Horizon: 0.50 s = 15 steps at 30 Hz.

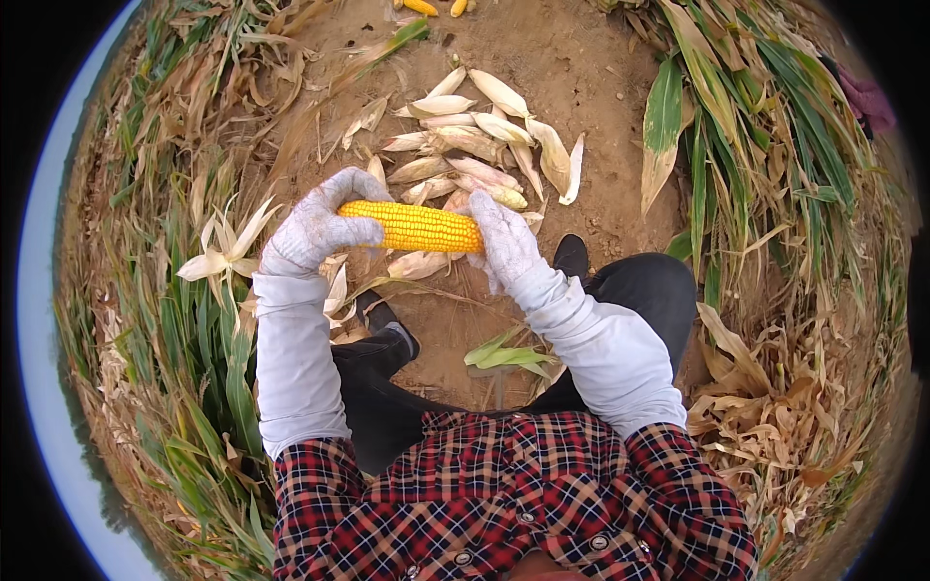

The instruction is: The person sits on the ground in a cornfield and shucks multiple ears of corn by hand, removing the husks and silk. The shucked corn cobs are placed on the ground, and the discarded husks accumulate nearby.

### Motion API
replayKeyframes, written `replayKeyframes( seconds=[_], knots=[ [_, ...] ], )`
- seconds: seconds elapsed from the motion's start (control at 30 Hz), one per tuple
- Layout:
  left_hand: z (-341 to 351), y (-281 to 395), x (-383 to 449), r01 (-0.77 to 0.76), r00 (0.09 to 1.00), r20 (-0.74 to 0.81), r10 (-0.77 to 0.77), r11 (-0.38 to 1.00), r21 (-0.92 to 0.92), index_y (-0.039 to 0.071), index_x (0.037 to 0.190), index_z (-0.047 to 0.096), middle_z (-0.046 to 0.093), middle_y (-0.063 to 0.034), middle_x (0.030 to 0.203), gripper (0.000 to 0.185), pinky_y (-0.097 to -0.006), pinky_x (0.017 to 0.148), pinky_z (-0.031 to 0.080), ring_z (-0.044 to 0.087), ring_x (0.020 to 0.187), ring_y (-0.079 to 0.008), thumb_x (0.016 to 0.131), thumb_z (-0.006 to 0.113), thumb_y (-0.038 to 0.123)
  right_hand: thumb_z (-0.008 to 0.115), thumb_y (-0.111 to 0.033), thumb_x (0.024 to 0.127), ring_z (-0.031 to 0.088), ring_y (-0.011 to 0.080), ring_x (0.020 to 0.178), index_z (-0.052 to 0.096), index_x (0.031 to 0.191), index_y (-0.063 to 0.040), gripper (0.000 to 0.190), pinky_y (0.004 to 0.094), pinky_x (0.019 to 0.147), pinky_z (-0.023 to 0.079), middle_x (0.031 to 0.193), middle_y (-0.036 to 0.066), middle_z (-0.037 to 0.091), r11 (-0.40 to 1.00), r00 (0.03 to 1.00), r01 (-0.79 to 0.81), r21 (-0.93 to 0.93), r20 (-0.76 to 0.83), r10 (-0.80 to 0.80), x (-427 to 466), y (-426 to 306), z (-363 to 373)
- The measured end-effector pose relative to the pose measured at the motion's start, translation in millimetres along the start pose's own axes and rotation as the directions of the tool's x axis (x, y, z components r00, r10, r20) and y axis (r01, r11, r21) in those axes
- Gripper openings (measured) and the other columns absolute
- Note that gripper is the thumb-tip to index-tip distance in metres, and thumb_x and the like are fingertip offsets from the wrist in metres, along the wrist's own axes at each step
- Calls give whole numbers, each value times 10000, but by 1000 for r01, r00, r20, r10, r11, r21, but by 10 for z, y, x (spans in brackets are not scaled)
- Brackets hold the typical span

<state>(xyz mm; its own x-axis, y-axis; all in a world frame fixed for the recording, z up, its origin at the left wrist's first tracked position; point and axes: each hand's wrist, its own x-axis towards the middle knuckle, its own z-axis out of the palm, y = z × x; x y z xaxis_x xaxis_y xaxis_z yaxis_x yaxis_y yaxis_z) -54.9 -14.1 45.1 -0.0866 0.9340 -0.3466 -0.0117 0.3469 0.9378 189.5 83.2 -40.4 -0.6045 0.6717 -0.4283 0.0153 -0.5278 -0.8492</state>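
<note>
A bare yellow corn cob (414, 226) is held level above the ground between both my hands, its rows of kernels showing. My left hand (320, 221), in a pale work glove, grips the left end with thumb and fingers around it. At the right end, my right hand (506, 238), gloved the same way, has its fingers closed on the cob's tip. Behind and beyond the cob lies a heap of corn ears in dry, pale husks (465, 138) on the soil. Part of that heap is hidden by the cob and my hands.
Cut corn stalks with green and brown leaves lie along the left (211, 348) and right (755, 131). An opened, pale husk (229, 243) sits beside my left wrist. Bare yellow cobs (420, 7) lie at the far top. A green husk piece (508, 356) rests between my legs.
</note>
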Motion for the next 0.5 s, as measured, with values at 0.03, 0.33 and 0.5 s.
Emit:
replayKeyframes(
  seconds=[0.03, 0.33, 0.5],
  knots=[
    [91, 76, -79, 159, 985, 68, -161, 987, 34, 20, 1356, 585, 688, -101, 1154, 728, -323, 899, 564, 677, 1010, -187, 724, 903, 194, 449, -635, 1046, 435, 101, 397, 705, 1053, -47, 641, 230, 350, 379, 778, 65, 670, 997, 995, 80, 16, -62, -79, -1, -18, 14],
    [907, -999, 201, 408, 902, 284, -327, 859, -309, 34, 1370, 509, 668, -103, 924, 592, -325, 500, 556, 662, 642, -200, 883, 771, 245, 566, -272, 1085, 587, 75, 628, 680, 1193, -30, 288, 231, 560, 515, 801, 0, 641, 885, 969, 232, 405, -175, -174, 70, -166, -397],
    [1237, -1906, 347, 375, 742, 127, -659, 564, 736, 8, 1264, 661, 737, -161, 1058, 692, -390, 755, 605, 741, 837, -258, 782, 802, 484, 552, -268, 1088, 526, 111, 451, 665, 1249, -58, 287, 269, 381, 491, 673, 18, 572, 934, 990, 88, 346, 74, -121, -98, -401, -361]
  ],
)
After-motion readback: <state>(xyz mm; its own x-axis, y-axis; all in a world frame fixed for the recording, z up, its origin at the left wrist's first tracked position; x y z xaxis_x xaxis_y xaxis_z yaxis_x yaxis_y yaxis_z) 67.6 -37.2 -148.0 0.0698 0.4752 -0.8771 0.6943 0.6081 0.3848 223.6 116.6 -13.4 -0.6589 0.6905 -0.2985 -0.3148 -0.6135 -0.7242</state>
